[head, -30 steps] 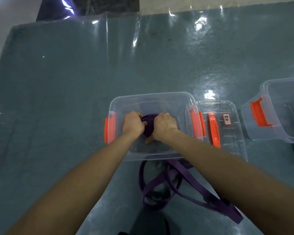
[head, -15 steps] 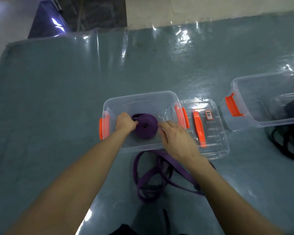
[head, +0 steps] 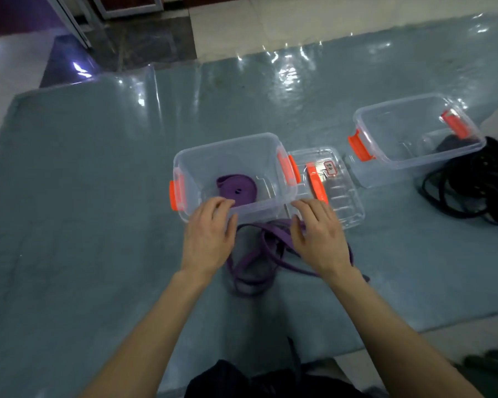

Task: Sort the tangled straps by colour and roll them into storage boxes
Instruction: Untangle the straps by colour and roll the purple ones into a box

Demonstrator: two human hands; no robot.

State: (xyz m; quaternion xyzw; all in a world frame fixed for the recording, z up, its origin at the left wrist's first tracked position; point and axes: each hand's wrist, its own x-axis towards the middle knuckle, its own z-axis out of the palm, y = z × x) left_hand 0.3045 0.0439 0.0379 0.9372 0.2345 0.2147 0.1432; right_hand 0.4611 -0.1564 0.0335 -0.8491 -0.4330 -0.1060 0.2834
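Our left hand (head: 209, 234) and right hand (head: 318, 234) hover with fingers loose, grasping nothing, over the loose purple strap (head: 243, 280) tangled on the mat (head: 98, 196) against the near wall of the clear storage box (head: 233, 142). We judge they are poised to gather it for rolling. A rolled purple strap (head: 236, 189) lies inside the box. Its lid (head: 345, 205) rests just right, out of the way. Far right, a second box (head: 400, 162) waits beside the black straps (head: 472, 185).

Rolled purple strap (head: 236, 190) in clear box (head: 230, 150)
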